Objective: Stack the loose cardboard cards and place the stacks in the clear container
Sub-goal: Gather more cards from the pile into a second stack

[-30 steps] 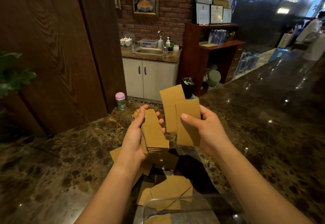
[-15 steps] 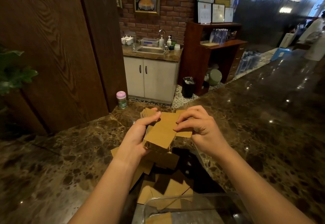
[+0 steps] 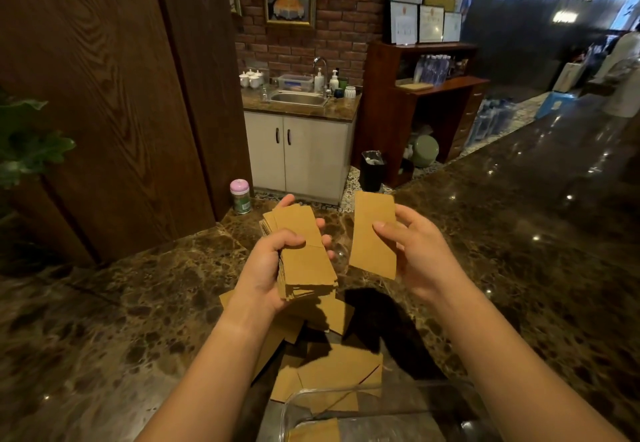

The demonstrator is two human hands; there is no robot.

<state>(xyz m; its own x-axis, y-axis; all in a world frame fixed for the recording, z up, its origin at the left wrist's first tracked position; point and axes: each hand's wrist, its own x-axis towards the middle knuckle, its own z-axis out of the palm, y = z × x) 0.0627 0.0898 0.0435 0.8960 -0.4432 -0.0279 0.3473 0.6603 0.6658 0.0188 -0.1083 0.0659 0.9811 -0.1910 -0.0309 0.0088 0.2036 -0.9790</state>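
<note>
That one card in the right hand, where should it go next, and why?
Probably onto the stack that the left hand grips. The right hand holds the single card beside it, apart from it, and more loose cards wait on the counter.

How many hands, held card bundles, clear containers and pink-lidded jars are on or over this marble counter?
Hands: 2, the left hand and the right hand
Held card bundles: 2, the stack and the card
Clear containers: 1, the container
Pink-lidded jars: 1, the jar
Total: 6
</note>
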